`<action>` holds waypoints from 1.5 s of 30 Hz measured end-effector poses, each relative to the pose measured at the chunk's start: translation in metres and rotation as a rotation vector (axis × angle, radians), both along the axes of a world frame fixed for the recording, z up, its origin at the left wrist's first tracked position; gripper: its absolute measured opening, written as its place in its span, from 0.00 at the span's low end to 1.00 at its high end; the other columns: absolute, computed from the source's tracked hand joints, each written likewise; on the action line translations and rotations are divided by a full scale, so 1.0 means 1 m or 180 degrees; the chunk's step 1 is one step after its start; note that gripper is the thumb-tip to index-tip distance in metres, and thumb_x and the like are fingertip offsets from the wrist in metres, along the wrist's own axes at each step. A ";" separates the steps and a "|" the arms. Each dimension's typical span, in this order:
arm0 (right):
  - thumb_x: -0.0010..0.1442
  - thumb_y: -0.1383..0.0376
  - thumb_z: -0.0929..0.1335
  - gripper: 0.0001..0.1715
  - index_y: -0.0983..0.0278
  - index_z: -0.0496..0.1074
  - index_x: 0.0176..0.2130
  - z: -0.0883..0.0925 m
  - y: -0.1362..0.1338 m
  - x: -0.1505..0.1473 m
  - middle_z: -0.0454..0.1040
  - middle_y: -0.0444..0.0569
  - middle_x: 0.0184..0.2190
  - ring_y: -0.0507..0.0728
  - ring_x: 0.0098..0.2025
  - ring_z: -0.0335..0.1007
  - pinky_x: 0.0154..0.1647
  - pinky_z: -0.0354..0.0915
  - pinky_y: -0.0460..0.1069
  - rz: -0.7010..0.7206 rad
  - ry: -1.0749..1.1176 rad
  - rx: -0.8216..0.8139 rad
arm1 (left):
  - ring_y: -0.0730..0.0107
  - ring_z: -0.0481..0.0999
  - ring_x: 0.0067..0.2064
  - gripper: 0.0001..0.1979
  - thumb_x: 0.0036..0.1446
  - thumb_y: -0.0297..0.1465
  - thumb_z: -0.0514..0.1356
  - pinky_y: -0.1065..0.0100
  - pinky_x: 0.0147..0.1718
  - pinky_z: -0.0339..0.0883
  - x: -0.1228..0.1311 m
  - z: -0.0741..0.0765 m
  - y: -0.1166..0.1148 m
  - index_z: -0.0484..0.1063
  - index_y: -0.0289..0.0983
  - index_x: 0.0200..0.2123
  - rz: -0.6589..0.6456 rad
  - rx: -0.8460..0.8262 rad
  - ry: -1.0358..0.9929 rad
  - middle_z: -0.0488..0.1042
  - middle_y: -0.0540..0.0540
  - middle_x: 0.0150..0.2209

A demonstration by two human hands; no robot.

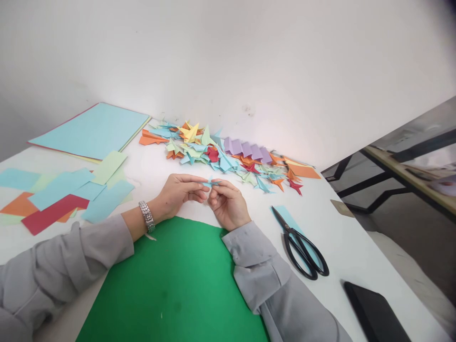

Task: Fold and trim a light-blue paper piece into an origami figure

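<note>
A small folded piece of light blue paper [211, 183] is pinched between my two hands, above the table just past the green sheet [171, 285]. My left hand [182, 194], with a metal watch on its wrist, grips the paper's left end between thumb and fingers. My right hand [228, 203] pinches its right end, the other fingers curled below. Fingertips cover part of the paper, so its full shape is hidden. Beyond my hands lies a heap of colourful folded paper figures [224, 162], some of them star-like or pointed.
Loose coloured paper strips [57, 190] overlap at the left, in front of a stack of large paper sheets [94, 130]. Black-handled scissors [301, 244] rest on a blue strip at the right. A dark phone-like slab [375, 311] lies near the right edge. The wall [228, 57] borders the table's back.
</note>
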State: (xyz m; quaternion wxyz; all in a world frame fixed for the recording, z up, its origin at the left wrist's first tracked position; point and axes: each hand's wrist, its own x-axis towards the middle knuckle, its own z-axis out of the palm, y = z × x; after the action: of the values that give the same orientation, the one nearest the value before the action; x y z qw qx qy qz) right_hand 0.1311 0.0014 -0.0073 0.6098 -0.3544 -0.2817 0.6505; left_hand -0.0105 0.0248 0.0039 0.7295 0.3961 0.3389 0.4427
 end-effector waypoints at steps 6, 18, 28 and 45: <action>0.42 0.75 0.66 0.07 0.66 0.73 0.24 -0.001 0.001 0.000 0.70 0.42 0.11 0.47 0.12 0.61 0.12 0.59 0.40 0.0033 0.0025 -0.0109 | 0.69 0.76 0.21 0.06 0.41 0.19 0.63 0.70 0.22 0.71 0.000 0.002 0.000 0.76 0.26 0.28 0.0009 -0.0051 -0.0029 0.78 0.40 0.23; 0.44 0.76 0.66 0.08 0.66 0.71 0.27 0.001 0.002 0.002 0.69 0.40 0.11 0.46 0.12 0.61 0.14 0.58 0.39 0.0117 0.0249 -0.0276 | 0.70 0.77 0.22 0.08 0.47 0.20 0.59 0.71 0.23 0.72 -0.001 0.002 0.000 0.76 0.27 0.32 -0.0092 -0.0142 -0.0056 0.79 0.39 0.25; 0.42 0.76 0.66 0.07 0.66 0.71 0.24 -0.003 0.001 0.003 0.71 0.44 0.12 0.48 0.13 0.63 0.15 0.61 0.40 0.0150 0.0203 -0.0189 | 0.72 0.75 0.21 0.06 0.45 0.20 0.60 0.71 0.23 0.71 -0.002 0.000 0.001 0.75 0.27 0.29 -0.0085 -0.0111 -0.0098 0.79 0.40 0.25; 0.46 0.75 0.66 0.08 0.65 0.72 0.25 -0.003 0.001 0.006 0.72 0.43 0.13 0.48 0.14 0.64 0.17 0.62 0.41 0.0149 0.0126 -0.0043 | 0.72 0.75 0.21 0.07 0.45 0.23 0.64 0.70 0.22 0.70 -0.001 0.004 -0.003 0.75 0.29 0.32 0.0109 0.0076 0.0148 0.78 0.43 0.26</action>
State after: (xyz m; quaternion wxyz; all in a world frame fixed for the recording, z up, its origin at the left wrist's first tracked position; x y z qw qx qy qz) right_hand 0.1367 0.0019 -0.0101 0.5975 -0.3388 -0.2734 0.6734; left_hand -0.0111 0.0221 0.0079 0.7090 0.4092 0.3572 0.4498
